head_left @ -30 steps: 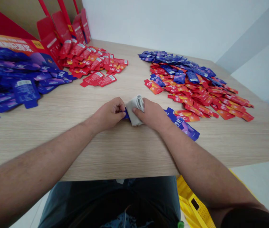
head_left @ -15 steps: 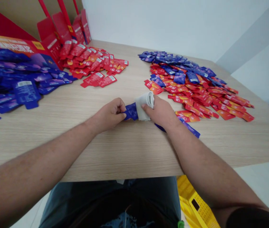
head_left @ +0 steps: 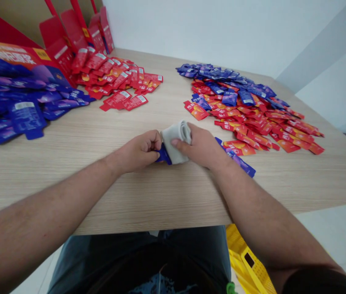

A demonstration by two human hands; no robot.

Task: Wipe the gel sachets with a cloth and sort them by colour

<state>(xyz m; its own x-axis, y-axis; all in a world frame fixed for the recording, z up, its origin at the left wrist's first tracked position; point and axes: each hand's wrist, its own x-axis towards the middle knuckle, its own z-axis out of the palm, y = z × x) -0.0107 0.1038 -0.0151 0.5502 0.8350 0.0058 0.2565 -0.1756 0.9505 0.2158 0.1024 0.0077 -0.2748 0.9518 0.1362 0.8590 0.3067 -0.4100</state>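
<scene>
Between thumb and curled fingers, my left hand (head_left: 142, 152) pinches the end of a blue packet (head_left: 164, 156) just above the table. A folded pale grey cloth (head_left: 173, 141) is gripped in my right hand (head_left: 202, 147), thumb on its front face. The cloth lies over the right part of the packet and hides it. Near my right wrist, another blue packet (head_left: 242, 164) rests on the table, partly covered by the hand. Beside it is a red-orange packet (head_left: 240, 148).
A heap of red and blue packets (head_left: 252, 118) spreads over the table's right side. Blue packets (head_left: 27, 116) pile up at left, with red packets (head_left: 114, 77) behind them near red cartons (head_left: 61, 53). A yellow basket (head_left: 246, 265) stands below the table edge at right.
My right hand has moved the cloth left along the blue packet, close to my left fingers. Less of the packet shows now. The view has shifted slightly.
</scene>
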